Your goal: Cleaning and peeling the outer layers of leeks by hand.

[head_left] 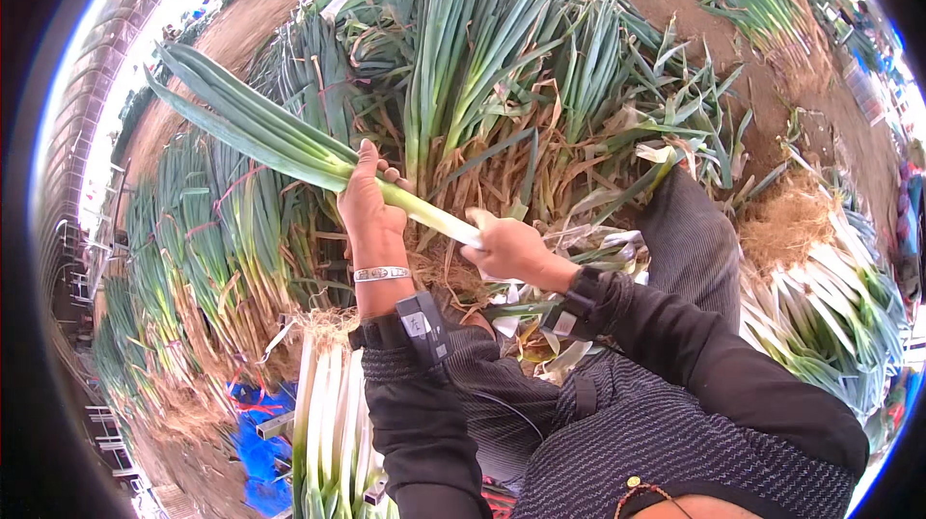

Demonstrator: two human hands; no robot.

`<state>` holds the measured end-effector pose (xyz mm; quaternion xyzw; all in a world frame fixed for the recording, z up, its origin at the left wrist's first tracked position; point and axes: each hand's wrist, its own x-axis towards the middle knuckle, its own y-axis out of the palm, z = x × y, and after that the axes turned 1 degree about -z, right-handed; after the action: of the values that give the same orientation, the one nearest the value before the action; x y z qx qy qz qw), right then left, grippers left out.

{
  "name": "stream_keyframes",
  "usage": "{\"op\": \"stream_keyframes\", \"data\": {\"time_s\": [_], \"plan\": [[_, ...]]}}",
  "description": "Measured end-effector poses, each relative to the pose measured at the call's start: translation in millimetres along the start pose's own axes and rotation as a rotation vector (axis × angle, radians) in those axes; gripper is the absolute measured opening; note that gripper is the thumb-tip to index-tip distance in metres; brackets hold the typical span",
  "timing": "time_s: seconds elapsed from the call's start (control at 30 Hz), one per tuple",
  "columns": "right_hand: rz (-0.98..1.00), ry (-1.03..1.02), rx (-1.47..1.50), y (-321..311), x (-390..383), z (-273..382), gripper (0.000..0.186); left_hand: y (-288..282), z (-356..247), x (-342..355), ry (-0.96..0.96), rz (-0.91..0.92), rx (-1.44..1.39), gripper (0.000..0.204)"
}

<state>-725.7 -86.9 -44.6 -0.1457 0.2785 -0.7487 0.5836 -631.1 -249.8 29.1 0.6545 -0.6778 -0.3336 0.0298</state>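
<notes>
Green onion held aslant, two-handed

The item is in front of the wearer's body, leaf tips toward the upper left, pale stem toward the right. The left hand is closed around it where leaf meets stem, thumb raised along the upper side. The right hand has its fingers curled about the white lower end; that tip is hidden within the grip. A silver bracelet and a dark device sit at the left wrist. Beyond the hands stands a leafy stack; tied bundles stand at left. White-stalked bunches lie lower left, beside blue sheeting. Another pile lies at right.
</notes>
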Motion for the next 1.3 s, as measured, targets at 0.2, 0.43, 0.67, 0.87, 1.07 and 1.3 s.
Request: {"op": "stream_keyframes", "data": {"time_s": [0.2, 0.43, 0.67, 0.87, 1.07, 1.3], "plan": [[0.067, -0.085, -0.007, 9.0, -31.2, -86.1, 0.033, -2.8, -18.6, -1.0, 0.109, 0.055, -0.018, 0.021], [0.2, 0.028, -0.247, -30.2, -68.5, -170.7, 0.032, -19.6, -27.2, 9.4, 0.115, 0.084, -0.131, 0.019], [0.044, 0.016, -0.42, -54.6, -60.2, -175.9, 0.027, -6.4, -18.1, 6.9, 0.15, 0.161, -0.152, 0.015], [-0.174, -0.095, -0.424, -37.3, -77.6, -186.0, 0.029, -13.2, -10.3, 15.6, 0.167, -0.005, -0.115, 0.012], [0.1, 0.355, -0.724, -44.3, -83.1, -194.1, 0.03, -7.7, -2.5, 9.6, 0.223, -0.094, -0.051, 0.014], [0.164, 0.64, -0.697, -53.1, -107.0, -238.7, 0.043, -14.7, -42.6, 2.2, 0.328, -0.022, -0.007, 0.018]]}}
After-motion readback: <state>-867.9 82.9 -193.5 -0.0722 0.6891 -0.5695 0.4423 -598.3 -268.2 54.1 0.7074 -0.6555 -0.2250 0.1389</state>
